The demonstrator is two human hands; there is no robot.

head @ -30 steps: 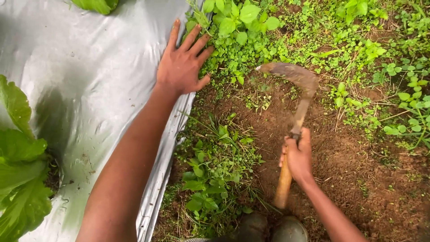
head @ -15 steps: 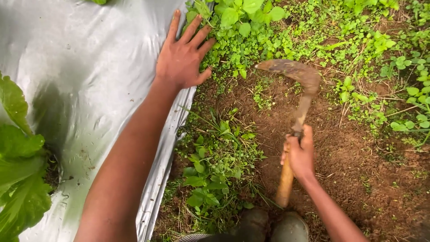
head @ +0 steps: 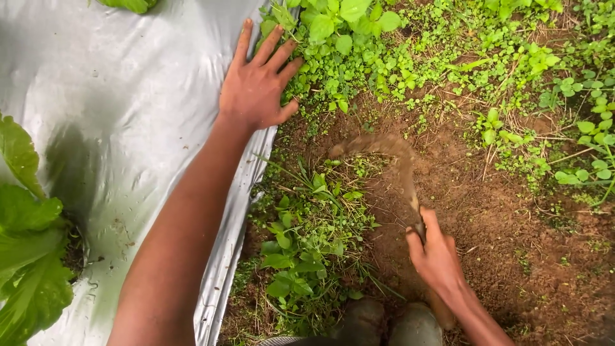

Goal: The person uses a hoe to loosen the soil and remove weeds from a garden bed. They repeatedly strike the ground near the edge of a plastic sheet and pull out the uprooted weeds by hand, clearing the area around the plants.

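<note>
At 6 o'clock, bottom edge, two dark boot toes on bare soil. Just above, approx 5 o'clock, right hand closed tight round the wooden handle of a hoe; handle runs up toward 12, blade blurred, lying at the soil near centre frame, touching the weed clump at its left. At 9 o'clock, broad green crop leaves poke through a hole in the silver plastic mulch sheet, which covers the whole left side. Left arm stretches from 7 toward 11; left hand open flat, fingers spread, holding nothing, palm down on the sheet's edge w/ fingertips reaching into the weeds. Far side, 12 to 2 o'clock, dense low green weeds.
</note>
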